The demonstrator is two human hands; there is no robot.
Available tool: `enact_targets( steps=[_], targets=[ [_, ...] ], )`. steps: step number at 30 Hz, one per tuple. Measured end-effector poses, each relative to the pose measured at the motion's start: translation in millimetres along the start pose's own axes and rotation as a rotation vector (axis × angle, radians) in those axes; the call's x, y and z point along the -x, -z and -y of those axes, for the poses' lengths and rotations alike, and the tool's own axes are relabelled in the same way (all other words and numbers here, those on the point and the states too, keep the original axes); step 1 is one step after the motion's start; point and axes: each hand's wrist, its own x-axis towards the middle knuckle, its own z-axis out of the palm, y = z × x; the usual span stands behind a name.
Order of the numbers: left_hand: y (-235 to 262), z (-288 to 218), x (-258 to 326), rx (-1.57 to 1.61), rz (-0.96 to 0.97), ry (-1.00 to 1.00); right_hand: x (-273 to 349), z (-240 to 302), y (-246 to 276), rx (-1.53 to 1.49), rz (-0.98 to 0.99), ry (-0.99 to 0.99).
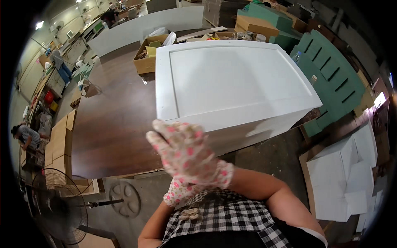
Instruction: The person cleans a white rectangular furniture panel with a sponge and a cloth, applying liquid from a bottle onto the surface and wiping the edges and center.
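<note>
Both my hands wear floral pink-and-white gloves and meet in front of my chest. My right hand (184,153) comes in from the right, its back toward the camera and its fingers stretched up and left, lying over my left hand (178,195). Only the cuff and wrist of the left hand show; its fingers are hidden behind the right hand. Just beyond the hands is the near left corner of a large white panelled cabinet piece (231,78), which rests on a dark brown table (111,124). Neither hand visibly touches it.
An open cardboard box (145,58) with small items sits at the table's far edge. Green panels (331,78) lean at the right, and flat white sheets (347,177) lie on the floor. A standing fan (60,206) is lower left. Another person (25,136) bends at far left.
</note>
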Motion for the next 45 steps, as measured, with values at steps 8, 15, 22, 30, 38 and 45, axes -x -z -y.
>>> enact_targets(
  steps=[8, 15, 22, 30, 38, 45],
  targets=[
    [25.7, -30.0, -5.1, -0.429, 0.151, -0.413, -0.9, -6.9, 22.8, -0.01, 0.134, 0.007],
    [22.6, -60.8, -14.3, -0.654, 0.042, -0.823, -76.2, -49.9, 49.6, -0.211, 0.232, 0.117],
    [2.3, -82.4, -24.6, -0.826, -0.098, -0.743, -96.9, -46.9, 28.2, -0.389, 0.628, 0.377],
    [11.1, -90.6, -34.1, -0.717, -0.199, -0.752, -111.4, -55.2, 23.0, -0.603, 0.792, 0.444],
    [4.6, -101.8, -42.0, -0.742, -0.109, -0.743, -157.7, -161.4, -56.8, -0.315, 0.445, 0.296],
    [18.0, -94.5, -38.9, -0.714, -0.114, -0.664, -161.6, -128.1, -43.6, -0.685, 0.735, 0.455]
  ],
)
